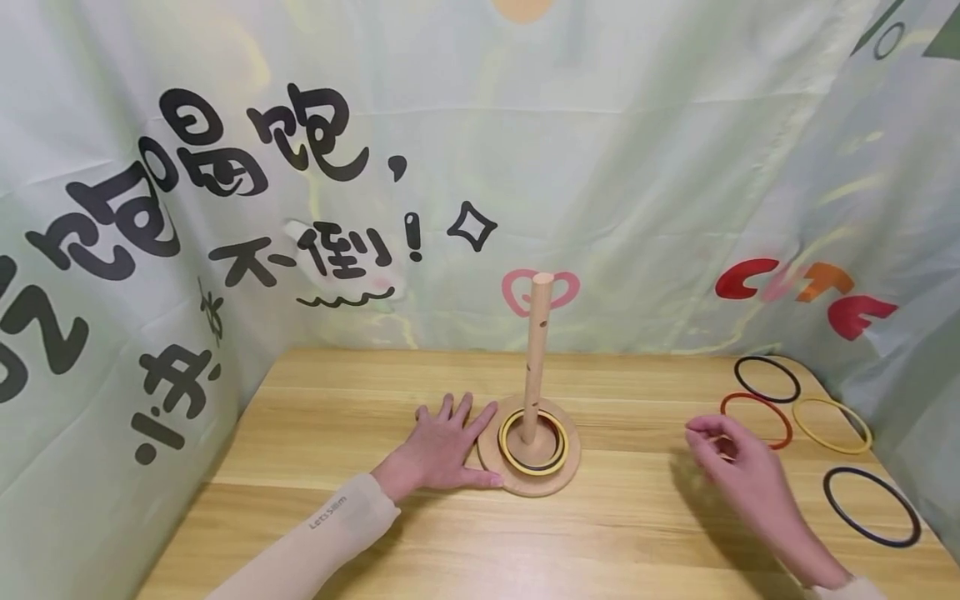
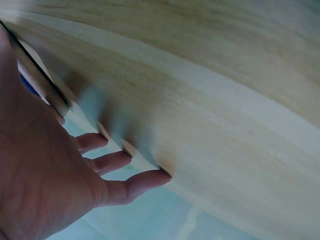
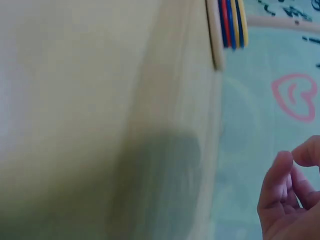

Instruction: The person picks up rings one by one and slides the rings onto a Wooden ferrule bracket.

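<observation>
A wooden post [image 1: 536,350] rises from a round wooden base [image 1: 536,487]. Several coloured rings lie stacked around its foot, with a yellow ring [image 1: 534,473] uppermost. My left hand [image 1: 448,452] rests at the left side of the base, fingers spread, thumb and index finger touching its edge. To the right of the base, my right hand [image 1: 750,475] is held over the table, fingers curled and thumb against the fingertips. Nothing shows between them in the right wrist view. Nearest this hand, a red ring [image 1: 790,433] lies on the table, partly hidden behind it.
At the table's right side lie a far dark ring [image 1: 776,401], a yellow ring [image 1: 828,450] and a nearer dark blue ring [image 1: 892,544]. A printed cloth curtain [image 1: 637,208] hangs behind the wooden table [image 1: 622,533] and along both sides.
</observation>
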Demonstrator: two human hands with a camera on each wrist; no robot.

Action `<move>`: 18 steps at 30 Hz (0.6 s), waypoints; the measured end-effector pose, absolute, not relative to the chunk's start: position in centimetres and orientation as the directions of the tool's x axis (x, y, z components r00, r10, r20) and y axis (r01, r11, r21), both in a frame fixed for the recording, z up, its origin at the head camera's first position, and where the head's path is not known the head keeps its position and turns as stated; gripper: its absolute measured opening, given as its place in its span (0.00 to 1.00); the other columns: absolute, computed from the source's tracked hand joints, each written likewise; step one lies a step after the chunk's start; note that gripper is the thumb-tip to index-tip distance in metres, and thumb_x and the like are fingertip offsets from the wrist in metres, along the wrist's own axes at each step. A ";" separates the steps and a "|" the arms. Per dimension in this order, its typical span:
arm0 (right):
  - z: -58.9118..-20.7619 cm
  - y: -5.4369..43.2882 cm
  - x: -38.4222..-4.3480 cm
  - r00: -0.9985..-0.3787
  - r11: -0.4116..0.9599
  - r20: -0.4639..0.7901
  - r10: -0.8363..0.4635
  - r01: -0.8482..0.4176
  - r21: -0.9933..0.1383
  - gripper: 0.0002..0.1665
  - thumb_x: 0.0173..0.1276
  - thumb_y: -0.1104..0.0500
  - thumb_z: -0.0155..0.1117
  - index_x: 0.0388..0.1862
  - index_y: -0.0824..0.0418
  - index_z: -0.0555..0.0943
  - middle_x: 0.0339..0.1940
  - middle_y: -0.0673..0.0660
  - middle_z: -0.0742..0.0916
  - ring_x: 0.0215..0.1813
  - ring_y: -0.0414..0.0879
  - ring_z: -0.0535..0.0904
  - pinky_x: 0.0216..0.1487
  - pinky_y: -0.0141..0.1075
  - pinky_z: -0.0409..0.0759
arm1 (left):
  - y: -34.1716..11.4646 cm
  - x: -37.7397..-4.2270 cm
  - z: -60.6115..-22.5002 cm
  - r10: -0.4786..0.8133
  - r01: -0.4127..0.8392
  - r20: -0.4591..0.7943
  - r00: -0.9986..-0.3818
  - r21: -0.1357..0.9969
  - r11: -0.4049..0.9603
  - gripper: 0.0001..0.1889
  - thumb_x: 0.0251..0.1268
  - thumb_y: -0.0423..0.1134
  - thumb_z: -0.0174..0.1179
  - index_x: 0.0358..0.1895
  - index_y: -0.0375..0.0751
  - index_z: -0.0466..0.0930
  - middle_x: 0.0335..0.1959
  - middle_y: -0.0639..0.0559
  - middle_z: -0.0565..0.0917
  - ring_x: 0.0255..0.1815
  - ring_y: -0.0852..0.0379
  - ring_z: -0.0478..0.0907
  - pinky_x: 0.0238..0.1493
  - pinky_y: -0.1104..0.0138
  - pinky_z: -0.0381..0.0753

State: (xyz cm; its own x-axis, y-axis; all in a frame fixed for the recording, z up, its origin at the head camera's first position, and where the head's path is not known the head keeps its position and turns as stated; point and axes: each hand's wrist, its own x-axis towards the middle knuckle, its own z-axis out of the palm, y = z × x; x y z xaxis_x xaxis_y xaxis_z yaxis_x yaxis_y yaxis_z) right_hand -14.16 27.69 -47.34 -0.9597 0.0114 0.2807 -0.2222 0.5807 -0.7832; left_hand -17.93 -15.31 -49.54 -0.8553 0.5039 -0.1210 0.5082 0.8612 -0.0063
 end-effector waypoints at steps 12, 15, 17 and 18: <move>-48.5 37.6 -11.3 -0.947 0.782 0.205 0.247 0.070 -0.619 0.19 0.79 0.54 0.73 0.55 0.70 0.84 0.35 0.40 0.85 0.29 0.35 0.73 0.27 0.31 0.69 | -15.2 -17.8 -49.7 0.510 0.515 -0.126 -0.851 -0.006 0.857 0.63 0.62 0.90 0.46 0.92 0.54 0.46 0.87 0.32 0.57 0.82 0.22 0.59 0.60 0.22 0.69; -48.9 39.5 -11.2 -0.951 0.806 0.097 0.293 0.191 -0.560 0.26 0.79 0.53 0.72 0.58 0.76 0.80 0.44 0.67 0.87 0.32 0.46 0.79 0.27 0.33 0.71 | -15.0 -17.9 -49.7 0.513 0.517 -0.133 -0.848 0.001 0.856 0.63 0.62 0.90 0.46 0.92 0.54 0.46 0.87 0.32 0.56 0.82 0.22 0.58 0.61 0.22 0.69; -49.2 40.6 -11.2 -0.951 0.814 0.032 0.307 0.245 -0.526 0.29 0.78 0.55 0.73 0.58 0.81 0.78 0.52 0.80 0.82 0.38 0.61 0.83 0.33 0.40 0.81 | -14.9 -17.9 -49.6 0.511 0.516 -0.142 -0.848 0.005 0.857 0.63 0.62 0.90 0.46 0.92 0.55 0.45 0.87 0.32 0.55 0.82 0.23 0.58 0.61 0.22 0.69; -49.4 41.1 -11.1 -0.951 0.815 0.007 0.310 0.262 -0.516 0.30 0.78 0.56 0.73 0.58 0.84 0.76 0.54 0.83 0.81 0.42 0.68 0.83 0.38 0.46 0.84 | -14.9 -17.9 -49.6 0.509 0.514 -0.144 -0.849 0.002 0.858 0.63 0.62 0.90 0.46 0.92 0.55 0.44 0.88 0.33 0.55 0.82 0.23 0.58 0.61 0.22 0.69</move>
